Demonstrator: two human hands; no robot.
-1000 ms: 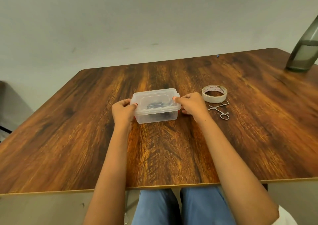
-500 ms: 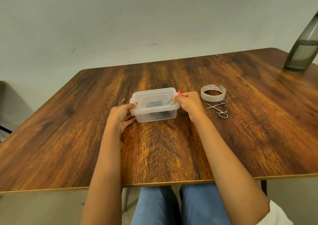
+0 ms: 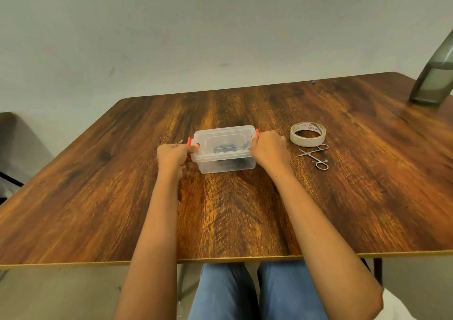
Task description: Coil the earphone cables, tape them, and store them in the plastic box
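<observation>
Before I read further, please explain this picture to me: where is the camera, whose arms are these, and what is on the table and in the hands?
There is no machine here. A person wears a camera on the head, and it looks forward and down, so you see their own two arms and their knees under the table. The left hand and the right hand grip the two short ends of a clear plastic box, where orange clips sit. The lid is on, and something dark, probably the earphone cables, shows through it. To the right lie a tape roll and small scissors. A grey bottle stands at the far right corner.
</observation>
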